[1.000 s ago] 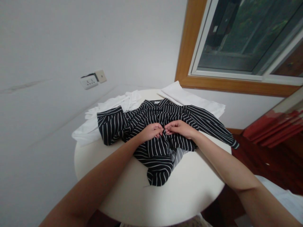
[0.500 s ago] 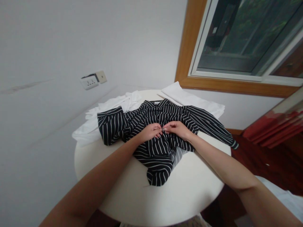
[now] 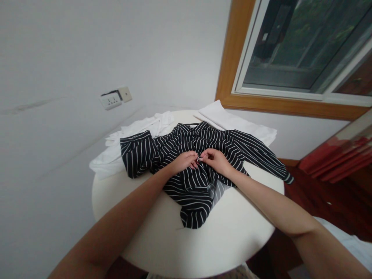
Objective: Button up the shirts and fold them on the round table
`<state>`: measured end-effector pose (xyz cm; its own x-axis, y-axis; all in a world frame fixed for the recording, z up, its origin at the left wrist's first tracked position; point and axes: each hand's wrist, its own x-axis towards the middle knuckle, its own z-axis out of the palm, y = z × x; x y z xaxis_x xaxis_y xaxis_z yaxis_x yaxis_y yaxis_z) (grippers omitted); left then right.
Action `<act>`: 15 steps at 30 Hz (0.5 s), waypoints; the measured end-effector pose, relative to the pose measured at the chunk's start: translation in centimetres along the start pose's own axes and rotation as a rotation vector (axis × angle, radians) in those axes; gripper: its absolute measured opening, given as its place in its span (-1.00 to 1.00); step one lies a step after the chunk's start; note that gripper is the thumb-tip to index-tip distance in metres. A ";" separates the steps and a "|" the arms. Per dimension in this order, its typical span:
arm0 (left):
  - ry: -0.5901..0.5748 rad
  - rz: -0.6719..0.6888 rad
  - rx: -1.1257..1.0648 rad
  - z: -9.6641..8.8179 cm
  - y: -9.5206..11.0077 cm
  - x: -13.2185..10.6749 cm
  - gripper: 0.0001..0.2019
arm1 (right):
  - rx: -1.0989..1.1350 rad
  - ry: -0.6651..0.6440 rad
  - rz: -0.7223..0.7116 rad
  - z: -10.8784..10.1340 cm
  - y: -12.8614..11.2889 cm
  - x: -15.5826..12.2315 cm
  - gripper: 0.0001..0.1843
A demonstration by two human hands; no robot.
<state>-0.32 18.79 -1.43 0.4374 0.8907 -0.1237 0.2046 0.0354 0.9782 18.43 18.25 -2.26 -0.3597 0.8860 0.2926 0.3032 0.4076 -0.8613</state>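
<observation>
A black shirt with white stripes (image 3: 197, 182) lies spread on a round white table (image 3: 232, 232), collar towards the wall. One sleeve reaches out to the right over the table's edge; the other is bunched at the left. At the middle of the shirt's front, my left hand (image 3: 186, 161) pinches the fabric with closed fingers. Close against it, my right hand (image 3: 216, 161) pinches the same spot with thumb and forefinger. Whatever small part sits between the fingertips is too small to make out. The shirt's lower end is folded and crumpled, showing a paler inner side.
Crumpled white cloth (image 3: 109, 159) lies on the table's left side, and folded white cloth (image 3: 247, 124) at the back right. Behind stands a wall with a socket (image 3: 111, 100). A wood-framed window (image 3: 279, 104) and red curtain (image 3: 340, 159) are at the right.
My right hand has shifted and turned slightly at the shirt's front, its fingers more bent. My left hand stays nearly in place, and the shirt lies almost the same.
</observation>
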 end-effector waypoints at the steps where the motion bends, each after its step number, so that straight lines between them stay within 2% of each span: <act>1: 0.008 -0.005 -0.007 0.0 0.0 0.0 -0.74 | -0.041 0.007 -0.021 0.0 -0.1 0.0 -0.81; 5: 0.001 0.020 0.029 0.0 0.1 -0.1 -0.67 | -0.133 0.025 -0.101 -0.2 -0.5 -0.1 -0.87; 10: -0.042 0.060 0.075 -0.1 0.2 -0.4 -0.70 | -0.176 0.022 -0.162 -0.4 -0.8 -0.2 -0.92; 15: -0.047 0.043 0.054 -0.3 0.0 -0.2 -0.72 | -0.207 0.014 -0.221 -0.4 -0.7 -0.1 -0.92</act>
<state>-0.65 18.74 -1.41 0.4873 0.8685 -0.0907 0.2311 -0.0281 0.9725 18.64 18.00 -1.51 -0.4250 0.7733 0.4706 0.3929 0.6259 -0.6737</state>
